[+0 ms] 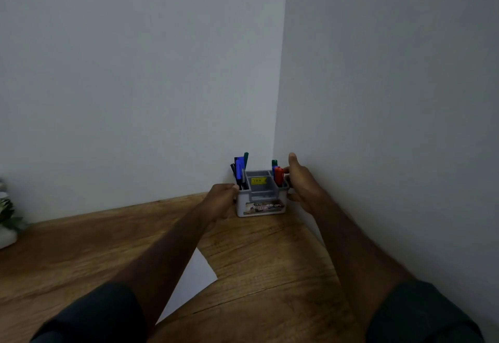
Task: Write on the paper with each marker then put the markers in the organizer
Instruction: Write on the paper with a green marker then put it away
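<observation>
Now left hand (221, 198) and right hand (302, 182) grip the organizer (260, 202) on the wooden desk (270, 261), against pale walls (135, 72)

Organizer (241, 205) label (263, 207) reads "OP" (rest blurred).

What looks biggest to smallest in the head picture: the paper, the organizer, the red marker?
1-2. The organizer or the paper: unsure, since an arm hides much of the paper, which lies nearer the camera.
3. The red marker, clearly smallest; its lower end sits inside the organizer.

Grey organizer (244, 203) upright, markers (239, 168) standing inside; paper (194, 275) flat.
</observation>
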